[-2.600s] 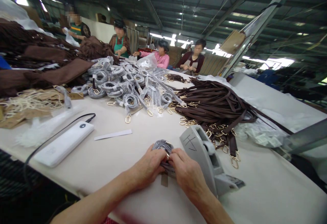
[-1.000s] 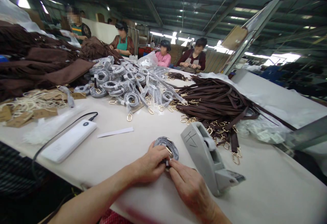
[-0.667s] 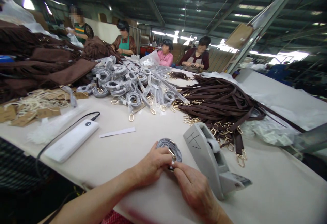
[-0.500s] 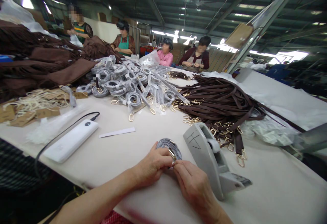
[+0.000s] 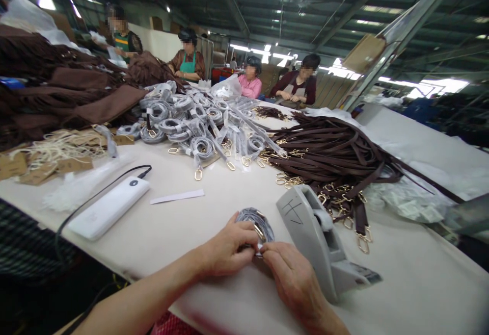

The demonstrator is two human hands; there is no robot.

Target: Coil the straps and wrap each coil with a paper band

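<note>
A coiled strap (image 5: 250, 216) in clear grey-looking plastic, with a gold clasp, lies near the table's front edge. My left hand (image 5: 233, 246) is closed around its near left side, thumb and fingers gripping it. From the right, my right hand (image 5: 292, 268) pinches the coil's near edge, where a small white piece shows between the two hands. The fingertips partly hide that edge. Just right of the coil stands a grey tape dispenser (image 5: 311, 238), close beside my right hand.
Wrapped coiled straps (image 5: 183, 121) are heaped mid-table, with loose brown straps (image 5: 336, 151) to their right. A white power bank (image 5: 110, 207) with a cable and a paper strip (image 5: 178, 196) lie at left. Brown fabric pieces (image 5: 95, 105) are piled behind. Several people sit or stand across the table.
The view has shifted slightly. A small white piece now shows more plainly between my fingertips at the coil's near edge. Both hands keep their hold on the coil.
</note>
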